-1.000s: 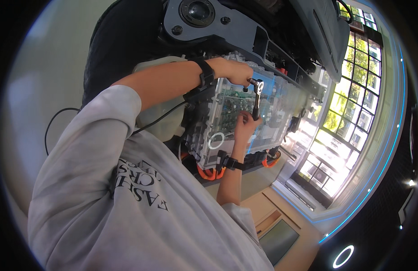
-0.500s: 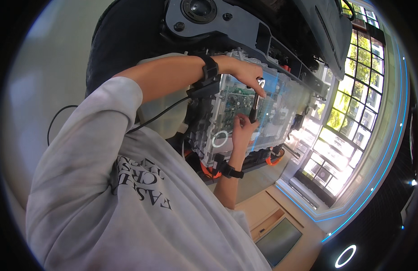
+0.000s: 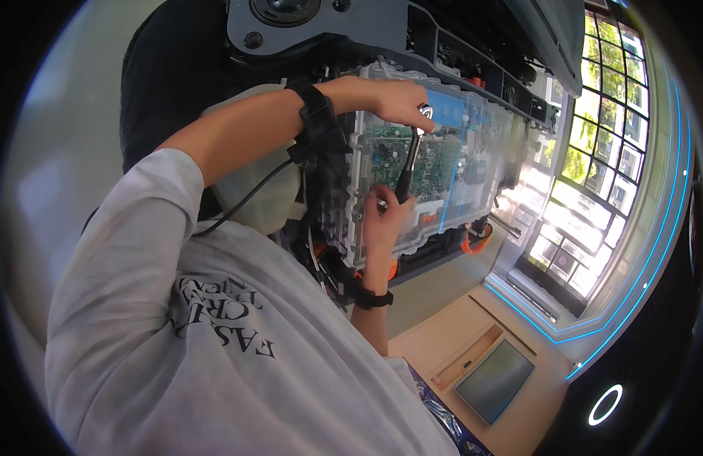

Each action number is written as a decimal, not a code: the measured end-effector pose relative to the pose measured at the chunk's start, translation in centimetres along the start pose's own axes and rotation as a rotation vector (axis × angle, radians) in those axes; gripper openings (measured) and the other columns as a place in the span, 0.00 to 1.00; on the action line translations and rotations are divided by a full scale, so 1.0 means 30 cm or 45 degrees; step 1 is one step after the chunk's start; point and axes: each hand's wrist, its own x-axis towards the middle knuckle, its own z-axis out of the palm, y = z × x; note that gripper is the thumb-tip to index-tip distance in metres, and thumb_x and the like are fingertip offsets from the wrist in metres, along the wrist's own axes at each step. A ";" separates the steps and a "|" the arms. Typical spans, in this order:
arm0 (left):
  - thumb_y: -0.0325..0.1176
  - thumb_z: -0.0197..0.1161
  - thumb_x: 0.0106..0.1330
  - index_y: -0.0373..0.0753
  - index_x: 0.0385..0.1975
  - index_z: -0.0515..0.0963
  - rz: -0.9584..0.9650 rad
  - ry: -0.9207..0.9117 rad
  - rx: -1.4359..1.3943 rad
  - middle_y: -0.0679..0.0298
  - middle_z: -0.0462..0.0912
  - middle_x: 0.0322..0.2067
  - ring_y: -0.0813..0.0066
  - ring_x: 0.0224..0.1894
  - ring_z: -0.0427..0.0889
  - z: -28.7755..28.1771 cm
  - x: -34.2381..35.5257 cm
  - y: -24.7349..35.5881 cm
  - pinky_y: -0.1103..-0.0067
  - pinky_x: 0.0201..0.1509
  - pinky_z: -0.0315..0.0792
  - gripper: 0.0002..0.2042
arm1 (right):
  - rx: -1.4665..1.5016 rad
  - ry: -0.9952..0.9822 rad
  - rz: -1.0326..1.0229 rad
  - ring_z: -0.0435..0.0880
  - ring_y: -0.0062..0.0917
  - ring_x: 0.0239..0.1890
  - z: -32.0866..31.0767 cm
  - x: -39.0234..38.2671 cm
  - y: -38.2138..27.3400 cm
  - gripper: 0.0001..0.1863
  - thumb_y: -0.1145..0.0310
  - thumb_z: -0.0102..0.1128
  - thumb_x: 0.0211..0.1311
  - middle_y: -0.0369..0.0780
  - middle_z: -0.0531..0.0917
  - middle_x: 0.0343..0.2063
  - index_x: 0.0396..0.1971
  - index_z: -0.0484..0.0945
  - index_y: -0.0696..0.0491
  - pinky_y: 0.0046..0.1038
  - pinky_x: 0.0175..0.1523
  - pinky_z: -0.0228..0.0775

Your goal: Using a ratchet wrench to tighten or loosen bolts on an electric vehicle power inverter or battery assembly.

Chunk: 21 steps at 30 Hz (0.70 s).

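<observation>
My left hand [image 3: 401, 105] is closed on the chrome head of a black-handled ratchet wrench [image 3: 414, 148], fingers curled over it. My right hand [image 3: 386, 209] grips the lower end of the handle. The wrench lies slantwise over a transparent housing [image 3: 477, 167] with a green circuit board [image 3: 378, 159] and a blue strip visible inside. What the wrench head sits on is hidden by my left hand. Both my wrists wear black straps, the left one with a cable running from it.
A grey panel [image 3: 378, 30] with round fittings lies beyond the housing. A translucent tank [image 3: 252, 201] is under my left forearm, near orange cables [image 3: 477, 239]. Windows [image 3: 606, 106] are at the right; a wooden surface with a dark screen [image 3: 494, 380] is at lower right.
The view has shifted, so the scene sits higher and further left. The wrench handle's end has swung leftward with my right hand, and my left fingers now curl further over the head.
</observation>
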 end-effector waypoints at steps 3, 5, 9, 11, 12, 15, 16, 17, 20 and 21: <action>0.50 0.58 0.54 0.30 0.18 0.75 0.005 0.012 -0.010 0.56 0.71 0.12 0.65 0.18 0.70 -0.007 0.004 0.044 0.70 0.26 0.64 0.23 | -0.124 0.077 -0.005 0.74 0.39 0.39 -0.075 0.141 0.050 0.10 0.68 0.55 0.54 0.48 0.63 0.46 0.31 0.79 0.58 0.29 0.44 0.68; 0.51 0.58 0.54 0.31 0.17 0.75 -0.075 -0.019 0.010 0.57 0.72 0.12 0.65 0.17 0.70 -0.016 0.000 0.067 0.70 0.24 0.64 0.23 | -0.254 0.109 -0.112 0.73 0.41 0.42 -0.105 0.255 0.100 0.11 0.67 0.55 0.54 0.48 0.63 0.47 0.32 0.79 0.58 0.31 0.46 0.67; 0.53 0.59 0.52 0.30 0.17 0.75 -0.045 0.089 -0.053 0.57 0.75 0.14 0.66 0.18 0.74 -0.024 -0.009 0.058 0.71 0.25 0.66 0.25 | -0.407 0.146 -0.314 0.74 0.39 0.40 -0.129 0.441 0.108 0.12 0.66 0.56 0.51 0.50 0.63 0.46 0.32 0.81 0.57 0.33 0.49 0.64; 0.53 0.59 0.52 0.30 0.17 0.75 -0.063 0.105 -0.046 0.57 0.75 0.14 0.66 0.19 0.75 -0.026 -0.018 0.072 0.71 0.25 0.67 0.25 | -0.392 0.137 -0.290 0.73 0.41 0.43 -0.126 0.476 0.112 0.13 0.65 0.56 0.51 0.50 0.63 0.47 0.32 0.81 0.57 0.33 0.51 0.63; 0.53 0.59 0.52 0.30 0.17 0.76 -0.080 0.101 -0.045 0.57 0.76 0.15 0.66 0.19 0.75 -0.028 -0.024 0.073 0.71 0.26 0.67 0.25 | -0.377 0.130 -0.245 0.71 0.42 0.45 -0.123 0.487 0.102 0.13 0.65 0.56 0.50 0.51 0.62 0.47 0.32 0.81 0.58 0.33 0.53 0.61; 0.52 0.59 0.52 0.30 0.17 0.76 -0.075 0.095 -0.045 0.56 0.76 0.15 0.64 0.20 0.76 -0.027 -0.033 0.079 0.71 0.27 0.68 0.24 | -0.346 0.083 -0.178 0.63 0.48 0.54 -0.127 0.426 0.100 0.12 0.67 0.56 0.52 0.52 0.59 0.52 0.33 0.79 0.60 0.39 0.56 0.57; 0.52 0.59 0.52 0.30 0.17 0.76 -0.065 0.068 -0.039 0.55 0.75 0.15 0.63 0.21 0.76 -0.019 -0.028 0.075 0.70 0.27 0.67 0.24 | -0.340 0.086 -0.128 0.62 0.49 0.55 -0.127 0.386 0.104 0.12 0.67 0.56 0.52 0.52 0.59 0.53 0.33 0.79 0.59 0.39 0.57 0.56; 0.51 0.59 0.52 0.30 0.18 0.76 -0.032 0.056 -0.028 0.55 0.75 0.15 0.61 0.21 0.75 -0.016 -0.019 0.064 0.69 0.28 0.67 0.24 | -0.340 0.094 -0.122 0.62 0.49 0.55 -0.119 0.345 0.106 0.12 0.67 0.56 0.52 0.52 0.59 0.53 0.33 0.79 0.59 0.39 0.57 0.56; 0.51 0.59 0.52 0.30 0.18 0.76 0.015 0.084 0.058 0.54 0.74 0.15 0.61 0.20 0.75 -0.007 -0.012 0.058 0.69 0.28 0.67 0.24 | -0.310 0.131 -0.067 0.60 0.50 0.57 -0.081 0.158 0.125 0.13 0.66 0.56 0.52 0.54 0.58 0.54 0.36 0.78 0.57 0.41 0.57 0.55; 0.51 0.58 0.53 0.30 0.18 0.76 0.026 0.065 0.027 0.54 0.74 0.15 0.61 0.20 0.75 -0.001 -0.004 0.050 0.69 0.27 0.67 0.24 | -0.293 0.123 -0.076 0.61 0.50 0.56 -0.063 0.083 0.120 0.13 0.67 0.56 0.52 0.54 0.57 0.55 0.37 0.77 0.56 0.40 0.57 0.57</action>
